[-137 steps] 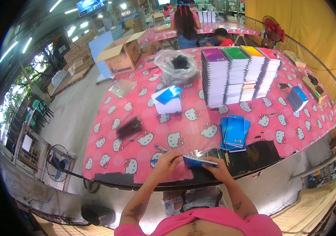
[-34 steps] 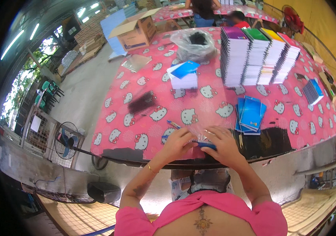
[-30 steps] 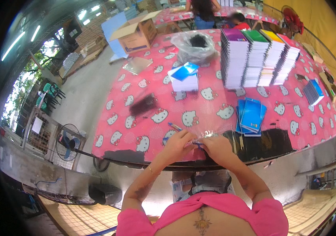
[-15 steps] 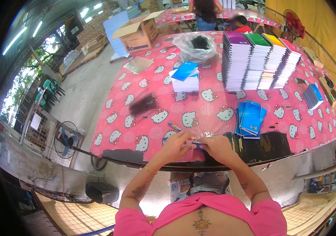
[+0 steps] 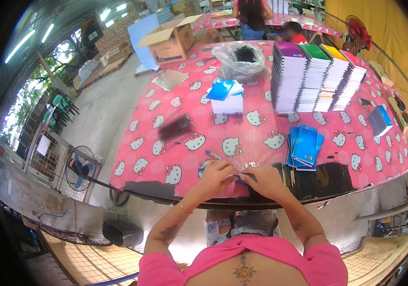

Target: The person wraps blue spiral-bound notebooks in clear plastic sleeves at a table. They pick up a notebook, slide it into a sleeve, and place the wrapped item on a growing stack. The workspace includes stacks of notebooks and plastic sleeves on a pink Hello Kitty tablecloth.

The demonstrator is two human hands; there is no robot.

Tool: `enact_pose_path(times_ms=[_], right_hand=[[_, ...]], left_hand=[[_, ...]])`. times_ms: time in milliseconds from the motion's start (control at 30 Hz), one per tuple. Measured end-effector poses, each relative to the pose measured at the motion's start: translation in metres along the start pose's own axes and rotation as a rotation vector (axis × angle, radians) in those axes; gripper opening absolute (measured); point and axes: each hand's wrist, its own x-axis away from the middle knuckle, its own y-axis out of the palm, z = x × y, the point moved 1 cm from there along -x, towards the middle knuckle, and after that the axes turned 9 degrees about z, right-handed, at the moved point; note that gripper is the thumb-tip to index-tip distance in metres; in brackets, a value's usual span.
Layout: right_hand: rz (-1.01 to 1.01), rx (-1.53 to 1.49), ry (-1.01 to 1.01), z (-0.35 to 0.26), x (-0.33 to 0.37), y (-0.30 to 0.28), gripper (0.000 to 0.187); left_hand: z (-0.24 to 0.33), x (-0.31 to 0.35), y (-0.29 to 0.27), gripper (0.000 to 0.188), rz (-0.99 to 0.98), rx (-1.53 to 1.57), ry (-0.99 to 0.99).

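Observation:
At the table's near edge, my left hand (image 5: 216, 178) and my right hand (image 5: 264, 181) meet, fingers bent and thumbs close together. Between them they pinch a small blue notebook (image 5: 242, 182), mostly covered by my fingers. A slim blue-and-white pen-like object (image 5: 213, 155) lies just beyond my left hand. To the right of my right hand is a loose pile of blue spiral notebooks (image 5: 305, 145). Farther off stands a block of white pages with a blue cover (image 5: 222, 89) askew on top. Black binding wires (image 5: 176, 127) lie on the tablecloth at left.
Tall stacks of notebooks with purple (image 5: 289, 49), green, yellow and pink covers rise at the back right. A plastic bag (image 5: 232, 71) of black wires and an open carton (image 5: 171, 47) stand at the back. A small notebook stack (image 5: 380, 120) sits far right. Two people are beyond.
My fingertips have drawn closer together, covering more of the blue notebook. The blue cover atop the white block has shifted slightly left. The whole view has moved a little.

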Motion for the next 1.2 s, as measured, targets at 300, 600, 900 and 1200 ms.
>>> enact_pose_path(times_ms=[300,600,900,1200], right_hand=[[0.005,-0.015,-0.019,-0.007,0.009,-0.018,0.038],[-0.024,-0.884,0.233,0.064,0.049,-0.004,0.054],[0.038,-0.692,0.144,0.063,0.046,0.018,0.032],[0.220,-0.840,0.293,0.050,0.054,0.019,0.030]], left_hand=[[0.006,-0.003,-0.005,0.022,-0.081,0.120,-0.142],[0.022,-0.012,0.008,0.023,0.081,-0.095,0.084],[-0.004,0.000,0.020,0.024,-0.052,-0.148,0.087],[0.037,0.035,0.046,0.074,-0.022,-0.520,0.014]])
